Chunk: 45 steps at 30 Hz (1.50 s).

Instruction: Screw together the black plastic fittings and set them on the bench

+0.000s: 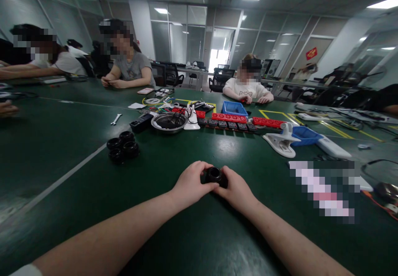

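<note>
Both my hands close round a small glossy black round piece (214, 175) with a round opening in its top, standing on the green table (149, 209). My left hand (194, 180) holds it from the left, thumb along the near side. From the right, my right hand (236, 188) grips it, with its thumb meeting the left one in front. The piece's lower part is partly hidden by my fingers. Left of my hands, several similar black round pieces (123, 145) stand in a tight cluster. Exactly what kind of parts they are, I cannot tell.
Beyond my hands lie a metal bowl (169, 131), red power strips (230, 117), a blue bin (235, 108) and a white clamp (281, 141). A wrench (116, 119) lies back left. Cables and a blurred-out item (323, 191) are at right. Co-workers sit across the table.
</note>
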Each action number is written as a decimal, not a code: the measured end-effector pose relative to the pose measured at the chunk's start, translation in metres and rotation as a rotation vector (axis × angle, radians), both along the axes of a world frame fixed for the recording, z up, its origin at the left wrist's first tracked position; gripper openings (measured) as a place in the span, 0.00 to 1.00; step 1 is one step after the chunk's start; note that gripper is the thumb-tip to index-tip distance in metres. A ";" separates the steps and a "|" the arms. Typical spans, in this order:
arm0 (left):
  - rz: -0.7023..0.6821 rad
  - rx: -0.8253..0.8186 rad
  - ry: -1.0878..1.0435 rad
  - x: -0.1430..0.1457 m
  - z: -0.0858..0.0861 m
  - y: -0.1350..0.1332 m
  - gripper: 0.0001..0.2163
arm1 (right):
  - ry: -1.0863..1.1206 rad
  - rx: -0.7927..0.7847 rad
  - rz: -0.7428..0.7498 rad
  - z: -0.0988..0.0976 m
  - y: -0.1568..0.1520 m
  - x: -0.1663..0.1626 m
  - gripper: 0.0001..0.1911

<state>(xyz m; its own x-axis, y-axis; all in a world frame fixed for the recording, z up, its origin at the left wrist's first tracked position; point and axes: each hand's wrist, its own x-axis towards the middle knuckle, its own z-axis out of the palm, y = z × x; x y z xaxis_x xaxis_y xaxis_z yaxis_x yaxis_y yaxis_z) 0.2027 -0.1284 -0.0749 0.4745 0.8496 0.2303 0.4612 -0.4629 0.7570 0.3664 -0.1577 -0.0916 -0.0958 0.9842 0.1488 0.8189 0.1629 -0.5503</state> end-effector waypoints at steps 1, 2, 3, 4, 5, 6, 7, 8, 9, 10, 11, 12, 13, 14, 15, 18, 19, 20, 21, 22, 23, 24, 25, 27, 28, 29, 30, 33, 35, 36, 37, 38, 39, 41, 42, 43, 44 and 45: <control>-0.010 -0.002 -0.001 0.000 0.000 0.000 0.15 | -0.031 0.022 0.002 -0.001 -0.001 -0.001 0.12; -0.034 -0.010 0.000 -0.001 0.001 0.001 0.15 | -0.040 0.037 0.027 0.000 -0.002 -0.001 0.12; -0.066 -0.020 0.002 -0.001 0.001 0.003 0.15 | -0.031 0.050 0.068 0.000 -0.002 0.000 0.15; -0.097 -0.030 0.006 -0.003 0.002 0.004 0.15 | -0.013 0.057 0.116 0.002 -0.002 0.001 0.18; -0.125 -0.037 0.011 -0.004 0.002 0.006 0.16 | 0.007 0.055 0.164 0.003 -0.002 0.003 0.20; -0.150 -0.039 0.014 -0.005 0.003 0.008 0.16 | 0.024 0.043 0.203 0.005 -0.001 0.005 0.20; -0.173 -0.040 0.015 -0.006 0.003 0.009 0.17 | 0.039 0.021 0.231 0.007 -0.001 0.007 0.19; -0.191 -0.039 0.017 -0.007 0.004 0.010 0.17 | 0.055 -0.009 0.247 0.008 0.000 0.009 0.18; -0.207 -0.038 0.019 -0.008 0.004 0.010 0.17 | 0.074 -0.041 0.257 0.009 0.001 0.011 0.16; -0.219 -0.038 0.021 -0.008 0.004 0.011 0.18 | 0.099 -0.071 0.266 0.009 0.002 0.012 0.15; -0.228 -0.038 0.020 -0.009 0.004 0.011 0.18 | 0.128 -0.096 0.276 0.010 0.003 0.014 0.15; -0.235 -0.039 0.018 -0.009 0.004 0.011 0.18 | 0.159 -0.115 0.289 0.010 0.003 0.015 0.15; -0.239 -0.040 0.015 -0.009 0.004 0.011 0.17 | 0.190 -0.129 0.304 0.011 0.004 0.016 0.15; -0.242 -0.041 0.011 -0.010 0.004 0.011 0.17 | 0.222 -0.138 0.320 0.011 0.004 0.016 0.15; -0.243 -0.044 0.007 -0.010 0.004 0.010 0.17 | 0.252 -0.142 0.336 0.011 0.004 0.017 0.16; -0.233 -0.053 0.006 -0.010 0.004 0.010 0.17 | 0.302 -0.151 0.360 0.012 0.004 0.017 0.17; -0.227 -0.054 0.008 -0.010 0.004 0.009 0.17 | 0.298 -0.159 0.350 0.011 0.004 0.016 0.15; -0.217 -0.053 0.008 -0.009 0.003 0.009 0.18 | 0.282 -0.166 0.326 0.010 0.004 0.014 0.14; -0.200 -0.049 0.008 -0.008 0.002 0.008 0.17 | 0.253 -0.164 0.283 0.009 0.004 0.011 0.13; -0.170 -0.041 0.006 -0.006 0.001 0.006 0.17 | 0.212 -0.148 0.221 0.007 0.003 0.008 0.13; -0.129 -0.029 0.001 -0.004 0.000 0.005 0.16 | 0.160 -0.117 0.146 0.005 0.003 0.005 0.13; -0.079 -0.015 -0.003 -0.002 -0.001 0.003 0.16 | 0.102 -0.076 0.070 0.003 0.002 0.001 0.13; -0.031 -0.001 -0.006 -0.001 -0.002 0.002 0.15 | 0.048 -0.033 0.006 0.001 0.002 -0.002 0.13; 0.031 0.018 -0.007 0.001 -0.003 0.000 0.14 | -0.022 0.021 -0.051 -0.001 0.001 -0.007 0.12; 0.031 0.017 -0.004 0.001 -0.002 0.000 0.14 | -0.028 0.029 -0.037 -0.001 0.000 -0.007 0.12; 0.009 0.009 0.004 0.001 -0.001 0.001 0.14 | -0.016 0.030 -0.004 -0.001 0.000 -0.007 0.13; -0.031 -0.002 0.012 0.000 0.001 0.002 0.14 | 0.010 0.031 0.041 0.000 -0.001 -0.005 0.15; -0.179 -0.036 0.031 -0.005 0.005 0.006 0.15 | 0.093 0.020 0.194 0.005 -0.001 0.004 0.21; -0.233 -0.040 0.029 -0.007 0.006 0.007 0.16 | 0.115 -0.022 0.266 0.008 0.000 0.010 0.19; -0.247 -0.036 0.027 -0.007 0.006 0.008 0.16 | 0.125 -0.050 0.290 0.009 0.001 0.012 0.17; -0.254 -0.028 0.024 -0.008 0.005 0.008 0.16 | 0.145 -0.076 0.308 0.011 0.001 0.014 0.16; -0.258 -0.016 0.019 -0.008 0.004 0.008 0.16 | 0.177 -0.098 0.324 0.011 0.002 0.015 0.16; -0.261 -0.005 0.013 -0.008 0.004 0.007 0.18 | 0.219 -0.113 0.338 0.012 0.003 0.016 0.16; -0.257 0.013 -0.005 -0.008 0.003 0.007 0.21 | 0.295 -0.130 0.358 0.012 0.004 0.017 0.19; -0.252 0.020 -0.014 -0.008 0.003 0.007 0.22 | 0.318 -0.135 0.362 0.012 0.004 0.017 0.19; -0.251 0.024 -0.017 -0.009 0.003 0.007 0.22 | 0.327 -0.139 0.362 0.012 0.005 0.018 0.19; -0.251 0.024 -0.018 -0.009 0.003 0.007 0.21 | 0.325 -0.144 0.360 0.012 0.005 0.018 0.18; -0.249 0.020 -0.016 -0.009 0.004 0.007 0.19 | 0.318 -0.152 0.358 0.011 0.005 0.018 0.17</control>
